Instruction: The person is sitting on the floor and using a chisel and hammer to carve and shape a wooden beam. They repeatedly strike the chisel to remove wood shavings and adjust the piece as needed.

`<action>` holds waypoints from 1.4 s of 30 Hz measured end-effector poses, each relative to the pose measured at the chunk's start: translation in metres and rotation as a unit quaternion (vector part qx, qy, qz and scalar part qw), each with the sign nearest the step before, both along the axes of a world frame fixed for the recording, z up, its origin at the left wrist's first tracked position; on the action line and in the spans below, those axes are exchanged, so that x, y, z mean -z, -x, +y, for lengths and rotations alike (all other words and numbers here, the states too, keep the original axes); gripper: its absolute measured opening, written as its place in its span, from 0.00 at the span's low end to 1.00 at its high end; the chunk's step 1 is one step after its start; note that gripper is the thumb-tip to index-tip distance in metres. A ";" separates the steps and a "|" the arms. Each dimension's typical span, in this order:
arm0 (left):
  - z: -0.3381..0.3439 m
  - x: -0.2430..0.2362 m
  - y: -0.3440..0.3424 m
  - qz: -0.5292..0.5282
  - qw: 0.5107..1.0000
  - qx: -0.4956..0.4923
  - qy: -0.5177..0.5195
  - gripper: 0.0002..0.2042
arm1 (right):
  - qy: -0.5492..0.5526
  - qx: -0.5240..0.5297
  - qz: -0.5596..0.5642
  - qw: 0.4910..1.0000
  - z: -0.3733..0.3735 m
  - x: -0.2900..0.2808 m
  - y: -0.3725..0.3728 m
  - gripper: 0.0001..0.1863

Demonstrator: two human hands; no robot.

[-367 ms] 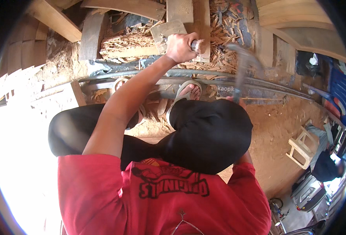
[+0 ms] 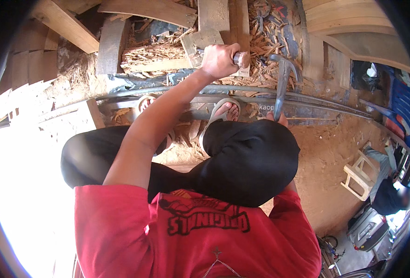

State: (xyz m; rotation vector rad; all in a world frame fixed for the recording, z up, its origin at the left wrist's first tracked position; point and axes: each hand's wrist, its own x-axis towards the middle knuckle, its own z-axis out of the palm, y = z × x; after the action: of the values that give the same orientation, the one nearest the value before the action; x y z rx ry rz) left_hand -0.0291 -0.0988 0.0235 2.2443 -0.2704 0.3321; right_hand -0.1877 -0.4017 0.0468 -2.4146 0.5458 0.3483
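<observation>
My left hand (image 2: 219, 61) is closed around a chisel (image 2: 242, 59), whose worn, blunt handle end sticks out to the right of the fist. Its metal tip shows on the left side, against a small wooden block (image 2: 200, 41) lying on upright boards. My right hand (image 2: 280, 119), mostly hidden behind my right knee, grips the lower handle of a claw hammer (image 2: 283, 90). The hammer stands with its head up, to the right of the chisel's handle end and apart from it.
Wood chips (image 2: 265, 69) lie around the boards (image 2: 214, 14). Long dark pipes (image 2: 307, 98) cross in front of my sandalled feet (image 2: 223, 111). Stacked planks (image 2: 353, 18) are at the far right. A wooden stool (image 2: 359, 178), another person (image 2: 388, 197) and a parked car (image 2: 367, 227) are to the right.
The hammer, blurred before, is now sharp, and its head has shifted slightly left. My left hand and the chisel have moved a little right and nearer to me.
</observation>
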 end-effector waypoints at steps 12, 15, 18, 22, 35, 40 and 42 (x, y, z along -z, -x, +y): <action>0.104 0.018 0.038 0.045 0.983 -0.103 -0.142 0.60 | 0.158 -0.025 0.055 0.986 0.022 0.115 -0.014 0.28; 0.122 0.027 0.035 0.098 0.982 -0.058 -0.153 0.67 | 0.163 -0.106 0.137 0.971 0.025 0.081 -0.028 0.25; 0.117 0.029 0.026 0.135 0.972 -0.022 -0.190 0.67 | 0.270 -0.176 0.094 0.942 0.039 0.014 -0.067 0.25; 0.107 0.025 0.015 0.144 0.979 -0.024 -0.141 0.65 | -0.056 -0.321 -0.244 0.914 0.105 -0.069 -0.149 0.29; 0.119 0.044 0.001 0.117 0.976 0.024 -0.183 0.62 | 0.149 -0.479 0.188 0.845 0.220 -0.083 -0.209 0.22; 0.119 0.044 0.001 0.119 0.980 0.027 -0.155 0.62 | 0.108 -0.474 0.137 0.863 0.205 -0.082 -0.196 0.22; 0.119 0.042 0.001 0.109 0.983 0.026 -0.145 0.63 | 0.103 -0.478 0.157 0.858 0.206 -0.084 -0.197 0.24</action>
State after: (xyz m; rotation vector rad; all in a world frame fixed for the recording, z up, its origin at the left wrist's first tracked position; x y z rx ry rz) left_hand -0.0298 0.0206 -0.0183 2.5307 -0.2744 0.0159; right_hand 0.0090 -0.1957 0.1304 -2.6823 -0.5881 1.1565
